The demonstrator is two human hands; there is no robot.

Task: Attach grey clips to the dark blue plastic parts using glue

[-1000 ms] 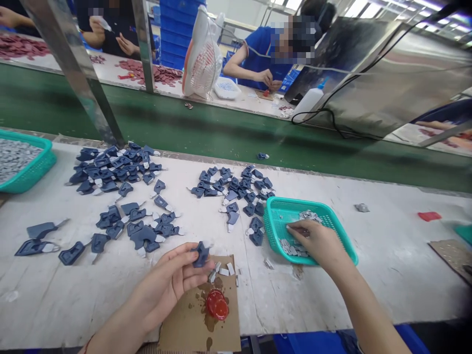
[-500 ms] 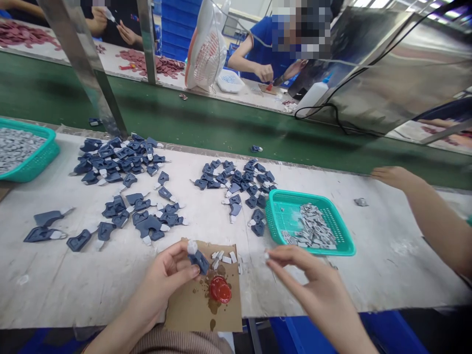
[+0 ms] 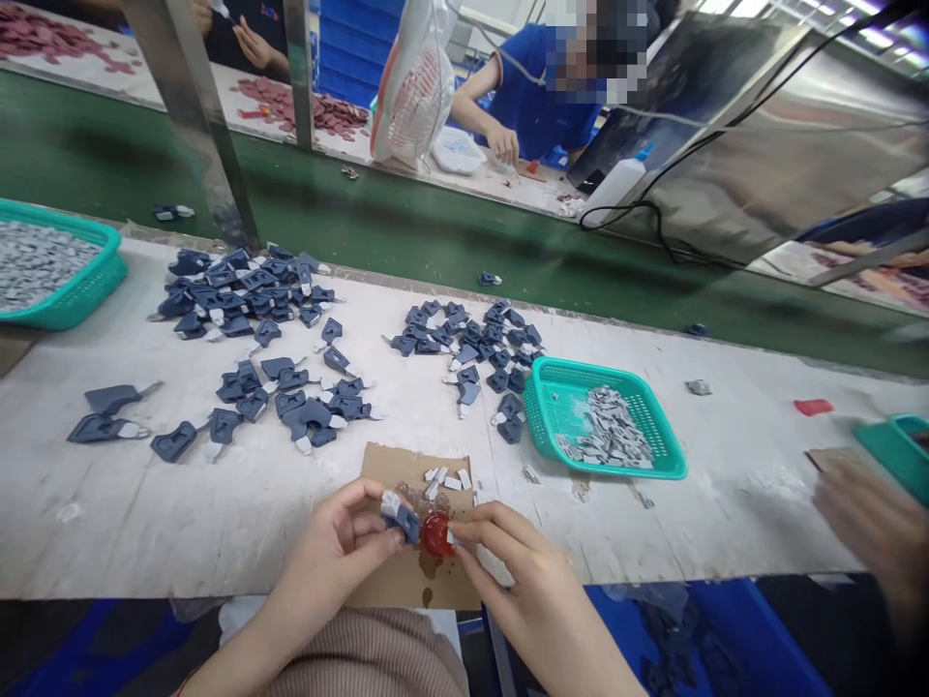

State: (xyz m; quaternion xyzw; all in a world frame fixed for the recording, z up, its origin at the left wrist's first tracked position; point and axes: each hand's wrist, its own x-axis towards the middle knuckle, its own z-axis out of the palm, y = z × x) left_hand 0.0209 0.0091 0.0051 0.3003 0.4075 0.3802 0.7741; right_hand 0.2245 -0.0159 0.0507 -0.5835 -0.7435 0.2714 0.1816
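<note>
My left hand [image 3: 348,537] pinches a dark blue plastic part [image 3: 406,526] with a pale tip, held over the left side of a brown cardboard piece [image 3: 378,463]. Close to its right, my right hand [image 3: 512,566] grips a small light grey piece [image 3: 453,536] between thumb and fingertips, at the edge of a shiny red cap [image 3: 435,534]. Whether the grey piece touches the cap's contents, I cannot tell. Several small grey pieces [image 3: 450,481] lie on the cardboard behind the cap, beside wet brown stains.
A green basket [image 3: 674,455] of grey pieces stands right of centre, another green basket [image 3: 108,266] at far left. Dark blue parts [image 3: 247,290] lie in piles across the white table [image 3: 653,542]. A co-worker's blurred hand [image 3: 863,523] is at right; another person [image 3: 500,140] works across the green belt [image 3: 348,208].
My right hand has moved left from beside the basket to the red cap, with the grey piece. My left hand still holds the blue part. The co-worker's arm at right has drawn back nearer.
</note>
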